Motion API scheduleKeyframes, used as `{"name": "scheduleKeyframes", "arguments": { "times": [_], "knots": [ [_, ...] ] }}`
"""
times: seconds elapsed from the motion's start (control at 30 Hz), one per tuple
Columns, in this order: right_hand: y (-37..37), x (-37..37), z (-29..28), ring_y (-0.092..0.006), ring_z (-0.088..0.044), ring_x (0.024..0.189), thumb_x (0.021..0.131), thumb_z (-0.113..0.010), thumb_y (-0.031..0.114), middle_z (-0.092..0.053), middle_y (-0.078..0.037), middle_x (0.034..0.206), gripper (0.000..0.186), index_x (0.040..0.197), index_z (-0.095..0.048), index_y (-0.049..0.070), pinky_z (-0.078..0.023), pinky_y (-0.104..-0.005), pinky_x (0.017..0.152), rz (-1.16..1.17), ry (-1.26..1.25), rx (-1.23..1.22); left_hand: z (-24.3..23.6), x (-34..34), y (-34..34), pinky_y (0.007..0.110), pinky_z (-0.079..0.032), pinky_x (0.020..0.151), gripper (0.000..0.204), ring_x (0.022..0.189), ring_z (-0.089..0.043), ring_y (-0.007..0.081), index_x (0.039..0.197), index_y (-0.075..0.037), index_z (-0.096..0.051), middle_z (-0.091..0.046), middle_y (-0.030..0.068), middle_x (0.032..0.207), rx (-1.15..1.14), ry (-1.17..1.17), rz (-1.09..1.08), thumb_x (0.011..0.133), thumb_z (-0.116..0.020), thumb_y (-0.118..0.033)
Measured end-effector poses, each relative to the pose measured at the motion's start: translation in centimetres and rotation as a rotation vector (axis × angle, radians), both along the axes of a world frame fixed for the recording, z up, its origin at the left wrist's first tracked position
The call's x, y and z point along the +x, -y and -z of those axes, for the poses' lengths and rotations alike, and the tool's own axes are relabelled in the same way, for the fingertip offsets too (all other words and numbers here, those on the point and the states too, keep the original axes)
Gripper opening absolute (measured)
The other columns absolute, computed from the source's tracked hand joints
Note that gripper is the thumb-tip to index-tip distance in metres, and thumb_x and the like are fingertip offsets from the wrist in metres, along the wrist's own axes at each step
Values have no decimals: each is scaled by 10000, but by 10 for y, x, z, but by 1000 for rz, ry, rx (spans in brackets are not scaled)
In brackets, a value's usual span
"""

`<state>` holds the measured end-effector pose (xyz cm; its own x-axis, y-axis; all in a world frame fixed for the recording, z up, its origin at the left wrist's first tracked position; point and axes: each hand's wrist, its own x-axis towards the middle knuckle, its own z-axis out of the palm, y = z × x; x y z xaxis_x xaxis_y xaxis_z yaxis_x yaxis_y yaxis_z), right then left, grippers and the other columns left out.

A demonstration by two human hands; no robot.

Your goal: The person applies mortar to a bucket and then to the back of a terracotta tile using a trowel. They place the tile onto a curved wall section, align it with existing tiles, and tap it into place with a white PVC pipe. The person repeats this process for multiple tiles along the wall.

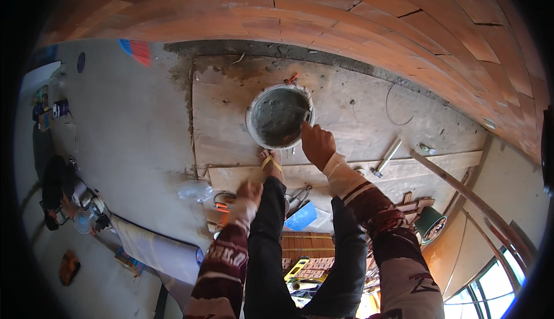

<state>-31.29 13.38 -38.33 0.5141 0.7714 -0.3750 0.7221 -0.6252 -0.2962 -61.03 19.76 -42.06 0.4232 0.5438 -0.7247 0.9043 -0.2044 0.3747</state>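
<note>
A round bucket [249,124] with a pale, mortar-smeared rim stands in front of me. Wet grey mortar [278,114] fills much of it. Over its right rim, my right hand [318,145] is closed round the handle of what looks like a trowel [305,115], whose blade dips into the mortar and is partly hidden. My left hand [250,193] hovers by my left shin, away from the bucket, its fingers blurred. My sandalled left foot [271,163] is just short of the bucket.
A brick wall [323,19] curves across the far side. Boards [340,100] cover the floor under the bucket. To the right lie a hammer-like tool [388,157] and a long pole [456,186]. A blue float [300,216], a clear plastic bag [195,190] and a yellow level [296,268] lie nearer.
</note>
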Motion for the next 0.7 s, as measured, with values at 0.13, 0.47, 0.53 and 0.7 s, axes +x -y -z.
{"name": "scheduleKeyframes", "arguments": {
  "times": [0.13,0.47,0.53,0.7],
  "knots": [
    [-57,-6,11,-253,-658,656,794,-622,179,-605,-100,742,171,866,-575,31,-535,-343,525,-236,88,-26,108,40,-113,427,-457,867,553,1029,-571,370,1095,-3,-567,-632,177,1068,245,157,-56,817,-621,-479],
    [-70,-2,68,-315,-670,846,726,-740,303,-651,-163,932,348,921,-649,30,-546,-398,681,-64,-277,-413,130,174,-192,434,-461,674,488,770,-624,366,812,-1,-574,-623,213,784,49,143,173,810,-632,-486],
    [-54,1,72,-348,-657,865,764,-700,308,-649,-183,951,355,985,-633,38,-533,-431,715,11,-386,-370,120,177,-182,439,-459,657,474,723,-606,385,808,-9,-576,-616,206,746,101,157,146,805,-640,-479],
    [-11,-19,56,-406,-616,905,852,-547,264,-632,-221,959,284,1062,-595,79,-486,-483,797,233,-591,-281,93,178,-150,437,-460,659,459,713,-590,394,762,-22,-540,-614,187,730,57,103,72,773,-672,-462]
  ]
}}
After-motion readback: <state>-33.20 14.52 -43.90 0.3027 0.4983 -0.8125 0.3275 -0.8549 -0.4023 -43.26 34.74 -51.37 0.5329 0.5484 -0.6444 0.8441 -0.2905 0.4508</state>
